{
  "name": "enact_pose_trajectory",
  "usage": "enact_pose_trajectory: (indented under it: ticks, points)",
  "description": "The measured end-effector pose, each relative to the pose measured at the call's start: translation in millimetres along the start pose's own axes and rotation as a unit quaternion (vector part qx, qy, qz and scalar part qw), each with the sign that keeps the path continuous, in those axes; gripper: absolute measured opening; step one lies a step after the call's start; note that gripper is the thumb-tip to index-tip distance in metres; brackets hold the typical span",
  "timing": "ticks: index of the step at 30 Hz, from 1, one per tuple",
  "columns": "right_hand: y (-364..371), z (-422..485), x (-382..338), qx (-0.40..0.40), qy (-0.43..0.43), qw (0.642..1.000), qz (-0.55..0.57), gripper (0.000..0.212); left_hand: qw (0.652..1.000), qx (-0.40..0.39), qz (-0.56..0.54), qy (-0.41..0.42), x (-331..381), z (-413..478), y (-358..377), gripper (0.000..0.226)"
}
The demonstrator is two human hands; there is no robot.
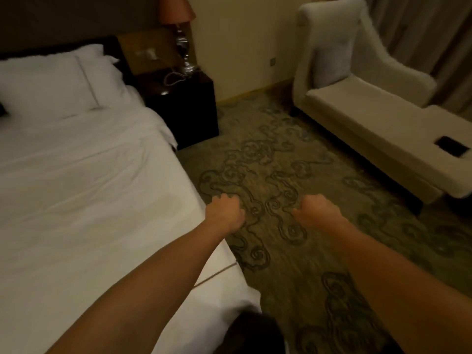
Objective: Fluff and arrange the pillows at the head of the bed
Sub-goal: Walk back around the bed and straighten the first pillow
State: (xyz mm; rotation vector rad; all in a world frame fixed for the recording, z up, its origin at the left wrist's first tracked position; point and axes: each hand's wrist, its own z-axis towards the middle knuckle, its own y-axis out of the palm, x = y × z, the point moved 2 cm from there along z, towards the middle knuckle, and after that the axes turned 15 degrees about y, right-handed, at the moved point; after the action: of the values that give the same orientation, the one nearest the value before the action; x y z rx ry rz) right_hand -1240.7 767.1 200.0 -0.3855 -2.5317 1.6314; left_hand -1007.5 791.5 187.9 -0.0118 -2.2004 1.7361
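- I see one white pillow (56, 80) lying flat at the head of the bed (89, 187), at the far left, up against the dark headboard (51, 48).
- The bed has a white sheet with soft wrinkles in it. Nothing is touching the pillow.
- My left hand (226, 213) is out in front of me, right by the side edge of the bed and well apart from the pillow. Its fingers (224, 199) are curled in like a loose fist, and they hold nothing.
- My right hand (319, 212) is beside it, over the carpet (268, 162). Its fingers are curled in too, with nothing in them.
- A dark nightstand (184, 108) stands just beside the head of the bed. A lamp (178, 29) and a white cord (175, 76) sit on it.
- Across the swirly carpet is a pale sofa (370, 106). A dark flat thing (452, 149) lies on its seat; I cannot tell what it is.
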Motion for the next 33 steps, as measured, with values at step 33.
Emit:
enact_pose_trajectory:
  ticks: [33]
  points:
    - [-297,649,-698,0.029,-0.493,0.857,-0.144,0.027,0.890,0.122,-0.060,-0.435,-491,598,-277,0.041]
